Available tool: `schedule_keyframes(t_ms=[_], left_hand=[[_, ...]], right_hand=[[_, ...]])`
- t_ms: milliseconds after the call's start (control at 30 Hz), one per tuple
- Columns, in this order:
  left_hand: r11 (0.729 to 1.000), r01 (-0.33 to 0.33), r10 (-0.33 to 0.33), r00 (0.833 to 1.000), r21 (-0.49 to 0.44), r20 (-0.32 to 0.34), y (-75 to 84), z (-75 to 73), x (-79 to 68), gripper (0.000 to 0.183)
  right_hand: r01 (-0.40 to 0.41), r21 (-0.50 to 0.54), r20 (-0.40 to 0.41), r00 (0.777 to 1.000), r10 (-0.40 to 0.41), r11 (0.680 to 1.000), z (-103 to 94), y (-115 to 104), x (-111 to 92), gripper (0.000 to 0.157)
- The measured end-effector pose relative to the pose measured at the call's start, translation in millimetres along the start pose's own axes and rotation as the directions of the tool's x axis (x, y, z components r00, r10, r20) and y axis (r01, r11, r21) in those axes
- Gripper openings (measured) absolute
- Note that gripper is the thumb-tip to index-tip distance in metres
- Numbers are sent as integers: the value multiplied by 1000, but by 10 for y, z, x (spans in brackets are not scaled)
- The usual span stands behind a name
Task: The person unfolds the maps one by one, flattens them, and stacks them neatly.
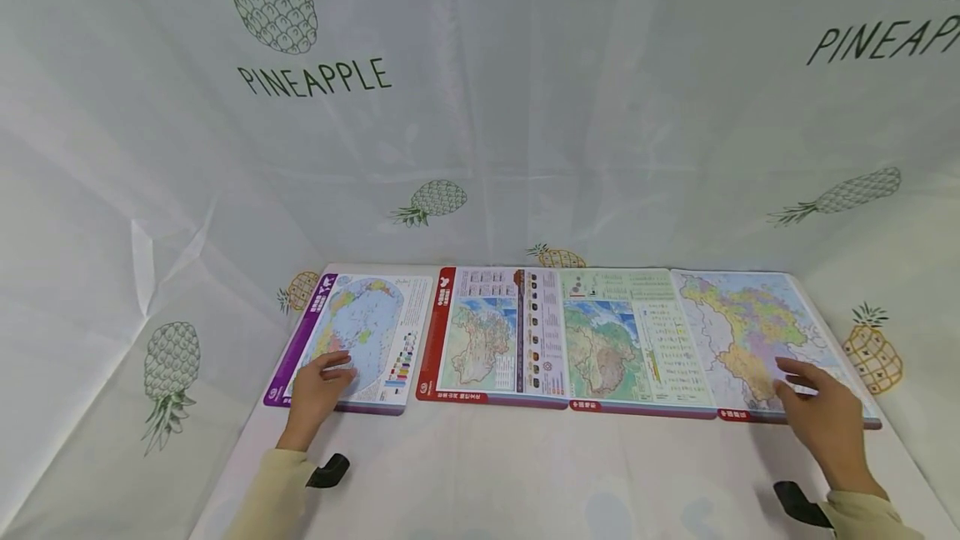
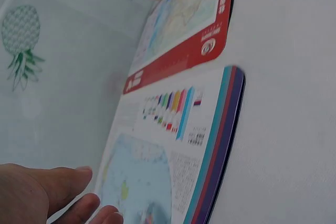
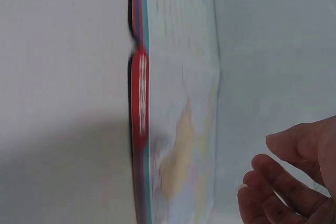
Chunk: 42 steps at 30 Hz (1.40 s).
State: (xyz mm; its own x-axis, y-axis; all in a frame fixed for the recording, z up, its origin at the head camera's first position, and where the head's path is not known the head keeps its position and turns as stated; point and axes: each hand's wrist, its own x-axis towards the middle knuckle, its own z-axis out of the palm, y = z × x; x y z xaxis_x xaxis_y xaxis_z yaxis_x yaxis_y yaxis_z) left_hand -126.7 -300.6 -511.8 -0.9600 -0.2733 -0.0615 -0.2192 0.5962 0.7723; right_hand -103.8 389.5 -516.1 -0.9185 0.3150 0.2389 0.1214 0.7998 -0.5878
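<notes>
Four map boards would overstate it, so by look: a world map sheet with a purple side strip [image 1: 397,286] lies at the left. Over its lower left part is my left hand [image 1: 318,386], fingers loosely bent and holding nothing. Layered teal, red and purple edges [image 2: 223,129] show along its front in the left wrist view. To its right lies a red-strip map [image 1: 480,344], side by side with a green-toned terrain map [image 1: 603,352] and a multicoloured regional map [image 1: 750,315]. Above that last map's lower right part is my right hand [image 1: 825,419], fingers relaxed, nothing in its grasp.
A white cloth [image 1: 525,473] covers the table in front of the maps. Pale sheeting printed with pineapples [image 1: 525,107] rises behind and at both sides. A dark strap piece [image 1: 327,471] sits by the left wrist, another [image 1: 801,504] by the right.
</notes>
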Motion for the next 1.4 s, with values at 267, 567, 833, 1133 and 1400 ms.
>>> schedule_keyframes(t_ms=[267, 567, 833, 1133, 1400], left_hand=[[999, 45, -45, 999, -7, -22, -129, -211, 35, 43], [998, 48, -44, 992, 36, -118, -280, -323, 84, 41], [993, 92, -79, 983, 72, -166, -372, -340, 118, 43], [991, 87, -69, 983, 98, -172, -493, -347, 123, 44], [989, 83, -61, 984, 127, -166, -560, -375, 123, 46]], right_hand=[[216, 137, 14, 975, -220, 967, 331, -581, -207, 34], [311, 242, 66, 940, -335, 919, 677, -1188, -407, 37], [246, 387, 183, 924, -335, 889, 1051, -1638, -598, 35], [82, 541, 352, 882, -314, 837, 1499, -2168, -901, 31], [63, 614, 458, 783, -420, 787, 1810, -2553, -1138, 29]])
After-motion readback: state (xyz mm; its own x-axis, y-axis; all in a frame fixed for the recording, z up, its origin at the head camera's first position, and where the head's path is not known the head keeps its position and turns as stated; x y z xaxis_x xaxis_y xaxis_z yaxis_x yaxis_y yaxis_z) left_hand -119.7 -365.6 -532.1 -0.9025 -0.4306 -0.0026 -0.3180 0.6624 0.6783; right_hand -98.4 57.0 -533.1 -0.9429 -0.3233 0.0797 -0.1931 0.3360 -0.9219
